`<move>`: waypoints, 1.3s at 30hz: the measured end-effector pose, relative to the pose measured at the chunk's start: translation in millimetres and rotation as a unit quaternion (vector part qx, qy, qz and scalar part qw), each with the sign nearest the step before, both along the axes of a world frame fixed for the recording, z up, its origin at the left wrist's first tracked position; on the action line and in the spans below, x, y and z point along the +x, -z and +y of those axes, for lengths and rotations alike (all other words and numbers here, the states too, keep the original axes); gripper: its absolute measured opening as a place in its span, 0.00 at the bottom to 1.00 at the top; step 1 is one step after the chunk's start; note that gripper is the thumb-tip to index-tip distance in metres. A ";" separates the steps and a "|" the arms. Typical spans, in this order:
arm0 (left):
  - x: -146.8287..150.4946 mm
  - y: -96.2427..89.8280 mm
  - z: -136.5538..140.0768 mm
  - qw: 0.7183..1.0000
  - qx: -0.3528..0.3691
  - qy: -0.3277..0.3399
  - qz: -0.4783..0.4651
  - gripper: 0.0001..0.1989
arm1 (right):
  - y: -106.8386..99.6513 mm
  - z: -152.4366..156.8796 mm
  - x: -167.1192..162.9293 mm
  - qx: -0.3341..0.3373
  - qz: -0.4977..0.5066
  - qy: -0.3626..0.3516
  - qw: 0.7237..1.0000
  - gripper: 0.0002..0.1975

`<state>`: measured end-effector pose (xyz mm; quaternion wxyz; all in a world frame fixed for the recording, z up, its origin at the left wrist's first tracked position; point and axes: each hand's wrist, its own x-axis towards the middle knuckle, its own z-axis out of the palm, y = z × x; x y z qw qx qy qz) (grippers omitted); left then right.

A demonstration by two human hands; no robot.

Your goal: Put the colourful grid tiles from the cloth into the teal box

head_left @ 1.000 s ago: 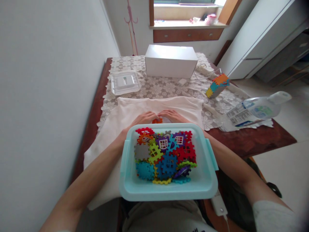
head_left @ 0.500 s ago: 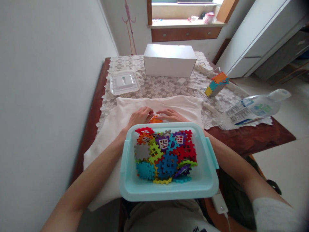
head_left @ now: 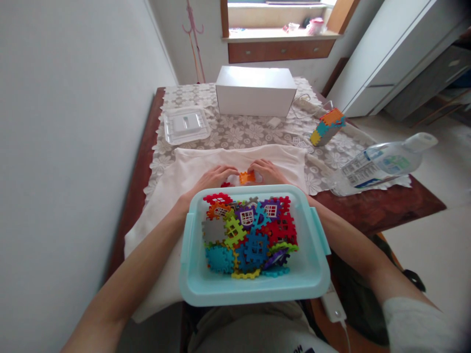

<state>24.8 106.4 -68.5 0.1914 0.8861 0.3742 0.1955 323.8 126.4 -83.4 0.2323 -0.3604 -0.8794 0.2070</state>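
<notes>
Beyond the front tub, both hands work close together over a white cloth (head_left: 191, 159). My right hand (head_left: 270, 171) pinches an orange interlocking building tile (head_left: 247, 178) by its right side. My left hand (head_left: 215, 177) is curled, its fingertips close to the orange tile's left edge. Under the left fingers a red interlocking tile (head_left: 225, 185) shows in part; the tub rim and hand hide the rest. The light-blue tub (head_left: 253, 293) in front holds many toothed tiles (head_left: 255, 247) in several colours, some with window grids.
A clear plastic lid (head_left: 187, 125) and a white box (head_left: 255, 93) lie farther back on the lace tablecloth. To the right are a built block of coloured tiles (head_left: 327, 127) and a large clear bottle (head_left: 382, 164). A wall (head_left: 73, 122) borders the left side.
The hands have moved slightly apart. More of the orange tile shows now, at my right fingertips, and a red tile has come into view under my left hand.
</notes>
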 end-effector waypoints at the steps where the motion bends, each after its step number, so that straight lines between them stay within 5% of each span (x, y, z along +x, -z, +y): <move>1: 1.1 0.2 -0.2 1.000 0.006 -0.009 0.006 0.21 | 0.9 -0.1 0.2 0.002 0.006 0.003 1.000 0.16; 8: 3.4 -5.1 -1.8 0.999 -0.002 -0.050 0.013 0.19 | 5.8 -0.8 1.4 0.016 -0.015 -0.016 1.000 0.31; 14: 0.1 -1.7 1.5 0.999 -0.008 -0.035 0.008 0.24 | -0.2 -2.2 0.1 0.015 -0.004 0.008 1.000 0.15; 18: 1.9 4.6 3.3 0.998 0.003 -0.045 -0.044 0.24 | 3.1 -2.2 0.3 0.036 0.007 0.013 0.999 0.21; 23: 3.1 5.8 5.3 0.997 0.007 -0.068 -0.023 0.25 | 14.5 5.7 1.1 0.050 0.027 0.032 0.998 0.17; 31: 3.7 2.6 0.8 0.976 -0.064 -0.144 -0.149 0.18 | 19.6 11.5 1.4 0.030 0.154 0.080 0.984 0.12; 39: 1.6 16.9 10.7 0.958 -0.099 -0.173 -0.205 0.13 | 25.8 16.4 1.9 -0.025 0.140 0.082 0.987 0.12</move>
